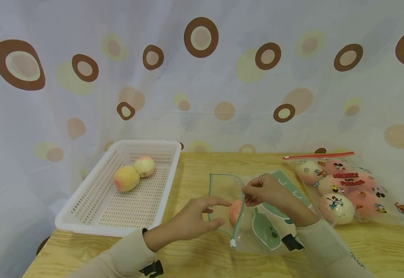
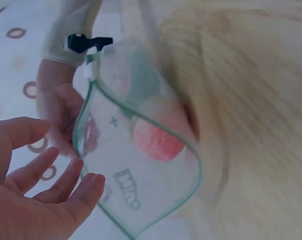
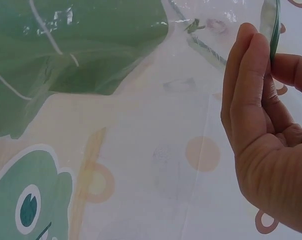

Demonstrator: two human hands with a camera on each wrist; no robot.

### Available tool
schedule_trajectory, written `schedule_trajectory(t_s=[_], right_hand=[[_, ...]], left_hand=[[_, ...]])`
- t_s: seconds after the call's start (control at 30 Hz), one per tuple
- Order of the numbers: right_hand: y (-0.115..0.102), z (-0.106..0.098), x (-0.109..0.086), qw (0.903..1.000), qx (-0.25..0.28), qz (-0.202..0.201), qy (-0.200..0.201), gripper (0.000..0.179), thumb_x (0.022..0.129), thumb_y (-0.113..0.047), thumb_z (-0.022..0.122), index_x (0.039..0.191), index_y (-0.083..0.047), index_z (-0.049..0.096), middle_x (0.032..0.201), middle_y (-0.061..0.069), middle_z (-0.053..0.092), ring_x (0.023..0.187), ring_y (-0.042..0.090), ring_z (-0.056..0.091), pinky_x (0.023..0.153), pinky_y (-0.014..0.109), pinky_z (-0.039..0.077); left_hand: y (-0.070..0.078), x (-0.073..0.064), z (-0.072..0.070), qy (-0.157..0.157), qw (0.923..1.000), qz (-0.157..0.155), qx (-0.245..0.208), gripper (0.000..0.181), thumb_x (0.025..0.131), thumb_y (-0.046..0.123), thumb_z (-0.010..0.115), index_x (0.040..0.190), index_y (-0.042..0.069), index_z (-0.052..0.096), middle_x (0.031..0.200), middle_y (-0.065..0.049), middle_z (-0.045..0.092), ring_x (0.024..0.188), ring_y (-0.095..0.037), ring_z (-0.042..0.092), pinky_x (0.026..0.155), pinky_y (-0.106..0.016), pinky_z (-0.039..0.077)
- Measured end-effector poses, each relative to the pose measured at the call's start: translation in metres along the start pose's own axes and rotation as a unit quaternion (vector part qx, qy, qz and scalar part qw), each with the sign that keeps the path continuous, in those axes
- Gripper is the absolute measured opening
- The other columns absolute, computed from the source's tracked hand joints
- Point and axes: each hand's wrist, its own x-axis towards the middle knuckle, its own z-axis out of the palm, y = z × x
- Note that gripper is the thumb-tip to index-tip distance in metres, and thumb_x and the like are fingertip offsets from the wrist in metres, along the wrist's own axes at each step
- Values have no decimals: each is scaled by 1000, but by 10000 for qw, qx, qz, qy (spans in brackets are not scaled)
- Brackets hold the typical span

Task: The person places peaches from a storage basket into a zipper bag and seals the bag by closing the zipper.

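Note:
My right hand (image 1: 269, 193) pinches the green-edged rim of a clear zip bag (image 1: 266, 231) between thumb and fingers; the right wrist view shows the same pinch (image 3: 261, 95). The bag's mouth gapes toward the left, and a white slider (image 1: 233, 243) sits at the rim's near end. Inside lies one pink peach (image 2: 158, 140), close behind the opening. My left hand (image 1: 195, 218) is at the mouth with fingers spread and nothing held. In the left wrist view its fingertips (image 2: 93, 182) overlap the green rim. Green cartoon prints cover the bag's side.
At the left stands a white slotted basket (image 1: 168, 181) holding a yellow peach (image 1: 126, 178) and a paler peach (image 1: 144, 166). A red-zipped clear bag (image 1: 348, 181) with several peaches lies at the right. A patterned curtain (image 1: 202, 85) hangs behind the wooden table (image 1: 195, 166).

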Motion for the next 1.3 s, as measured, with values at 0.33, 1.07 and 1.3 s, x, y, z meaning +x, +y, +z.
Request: schedule_trajectory(t_s=[0.33,1.07,1.3], right_hand=[[3,1,1,10000,6,38,12,29,95,-19,59,86,7,68,72,7,68,67,18,68,67,36,58],[2,2,0,9998,109,-92,-137,31,96,-19,59,87,10,67,72,8,68,66,18,68,66,35,58],[4,2,1,9999,78,-44,-94,29,96,-17,58,87,9,67,72,8,68,66,18,68,66,35,58]], left_hand=[[7,-9,-49,747,9963,-48,434,39,91,12,65,130,11,58,135,-7,55,125,-27,50,96,-45,47],[-51,-26,-152,1795,9547,-1802,1548,47,96,24,58,137,4,50,143,-23,43,125,-43,44,98,-58,39],[-79,-34,-173,1790,9382,-1929,2248,46,94,17,58,134,-5,51,136,-29,47,128,-47,39,99,-59,37]])
